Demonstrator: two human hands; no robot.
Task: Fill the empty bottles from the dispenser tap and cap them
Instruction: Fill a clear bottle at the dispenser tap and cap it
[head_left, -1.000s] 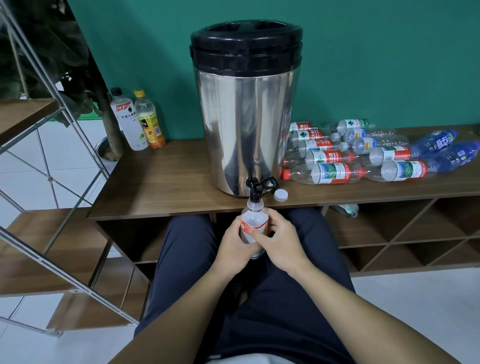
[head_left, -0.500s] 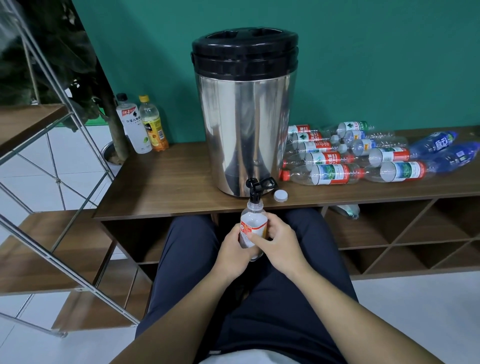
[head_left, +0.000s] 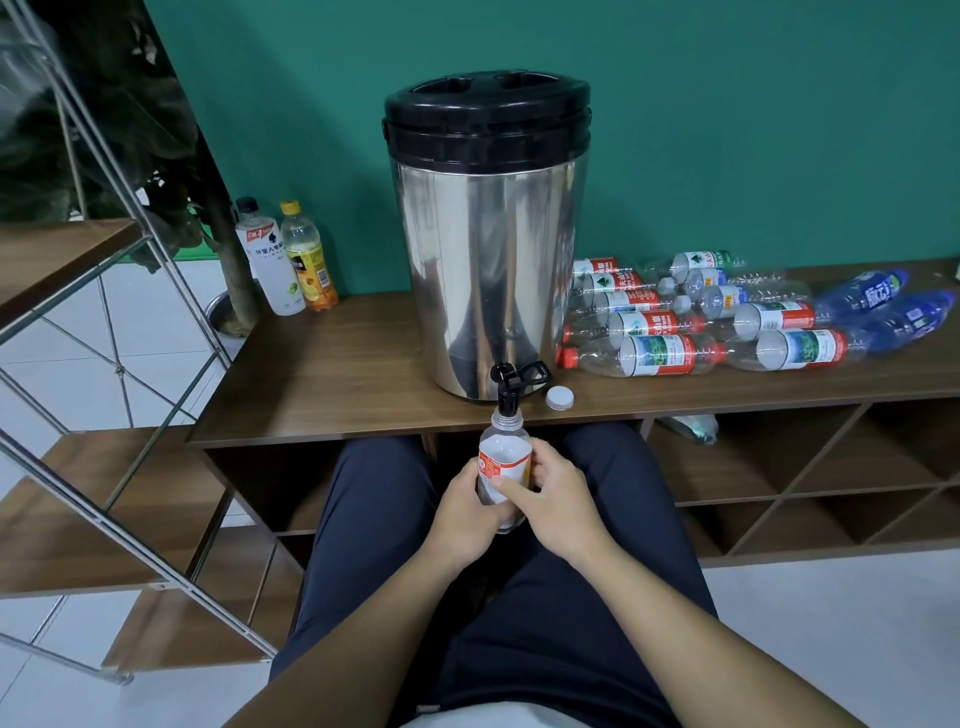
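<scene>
Little has changed since a moment ago: both hands still hold the small bottle (head_left: 503, 467) upright under the black tap (head_left: 508, 387) at the surface's (head_left: 332, 379) front edge. The left hand (head_left: 464, 512) and right hand (head_left: 553, 501) wrap curled fingers (head_left: 540, 462) around it. One white cap (head_left: 559, 398) lies beside the single dispenser (head_left: 488, 260); roughly eleven bottles (head_left: 654, 355) lie at its right, two standing bottles (head_left: 291, 260) near the back left corner.
</scene>
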